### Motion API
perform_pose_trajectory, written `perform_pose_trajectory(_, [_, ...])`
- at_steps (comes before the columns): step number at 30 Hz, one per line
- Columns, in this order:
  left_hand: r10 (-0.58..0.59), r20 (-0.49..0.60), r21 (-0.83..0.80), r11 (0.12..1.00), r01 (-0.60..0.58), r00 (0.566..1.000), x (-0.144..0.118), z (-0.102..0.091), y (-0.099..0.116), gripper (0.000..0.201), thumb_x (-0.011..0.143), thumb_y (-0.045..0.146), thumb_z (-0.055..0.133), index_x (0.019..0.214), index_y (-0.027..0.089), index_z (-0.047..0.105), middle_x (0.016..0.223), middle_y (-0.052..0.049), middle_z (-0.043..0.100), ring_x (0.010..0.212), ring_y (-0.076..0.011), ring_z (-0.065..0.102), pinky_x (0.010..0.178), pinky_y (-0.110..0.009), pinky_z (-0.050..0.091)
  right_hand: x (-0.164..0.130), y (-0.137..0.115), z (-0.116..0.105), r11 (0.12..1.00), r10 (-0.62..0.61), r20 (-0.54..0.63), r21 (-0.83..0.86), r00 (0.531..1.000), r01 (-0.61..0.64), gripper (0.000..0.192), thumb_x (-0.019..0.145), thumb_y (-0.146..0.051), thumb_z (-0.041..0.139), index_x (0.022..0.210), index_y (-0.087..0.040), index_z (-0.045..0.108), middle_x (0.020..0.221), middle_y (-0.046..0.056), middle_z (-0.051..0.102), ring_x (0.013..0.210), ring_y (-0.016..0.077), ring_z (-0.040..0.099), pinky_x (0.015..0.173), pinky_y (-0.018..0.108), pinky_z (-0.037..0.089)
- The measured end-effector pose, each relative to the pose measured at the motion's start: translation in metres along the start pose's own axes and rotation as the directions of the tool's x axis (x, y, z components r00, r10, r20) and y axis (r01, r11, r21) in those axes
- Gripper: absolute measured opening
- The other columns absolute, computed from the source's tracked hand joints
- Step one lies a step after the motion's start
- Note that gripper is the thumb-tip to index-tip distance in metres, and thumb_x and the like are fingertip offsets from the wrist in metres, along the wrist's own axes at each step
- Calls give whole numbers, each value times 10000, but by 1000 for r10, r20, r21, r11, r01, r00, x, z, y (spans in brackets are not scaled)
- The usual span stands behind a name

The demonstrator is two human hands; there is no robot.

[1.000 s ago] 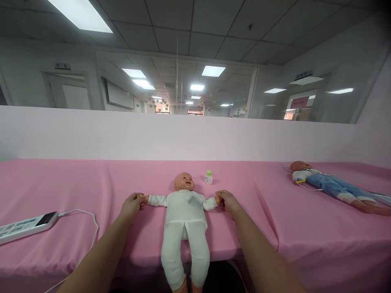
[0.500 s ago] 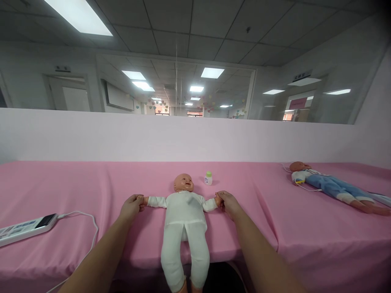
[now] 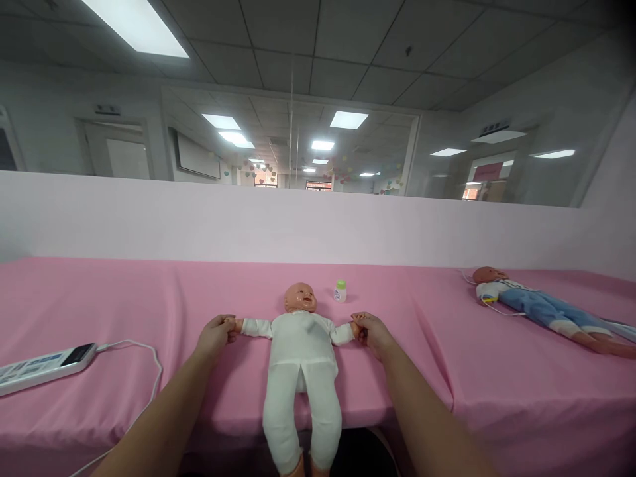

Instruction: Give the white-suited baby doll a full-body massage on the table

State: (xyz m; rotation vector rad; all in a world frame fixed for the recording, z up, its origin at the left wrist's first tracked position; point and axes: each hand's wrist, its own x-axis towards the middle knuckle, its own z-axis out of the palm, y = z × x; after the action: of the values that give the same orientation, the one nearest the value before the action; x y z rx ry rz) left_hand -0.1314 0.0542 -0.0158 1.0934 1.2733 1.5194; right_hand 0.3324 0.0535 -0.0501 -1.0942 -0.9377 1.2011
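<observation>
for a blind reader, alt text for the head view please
Left hand and right hand each grip a hand of a white-clad doll lying face up on a pink table, arms spread. Behind it: a small bottle; right, another doll.

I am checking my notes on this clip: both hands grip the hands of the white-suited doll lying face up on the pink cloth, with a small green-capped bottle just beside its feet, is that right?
Not quite: the head view shows the small bottle beside the doll's head, not its feet, which hang over the table's near edge. The rest holds: the left hand and right hand grip the hands of the white-suited doll, face up on the pink cloth.
</observation>
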Motion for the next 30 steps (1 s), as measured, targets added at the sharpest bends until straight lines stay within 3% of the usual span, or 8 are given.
perform_pose_trajectory(7, [23,15,31,999,-23,1000,-3,1,2,410,624,340,741,969,135,653,724,4,614,603,-140,547,597,-296,466,1,2,-1,999,-32,46,-29,998,33,254,711,-383,775,823,-214,621,568,-39,568,510,112,443,504,243,323])
perform_pose_trajectory(30, [18,9,55,998,-19,1000,-1,0,1,295,627,289,716,884,159,650,709,5,618,599,-134,538,592,-278,464,-3,-2,5,996,-30,-7,-86,1000,29,337,707,-464,792,810,-228,575,557,-49,547,464,113,438,457,243,303])
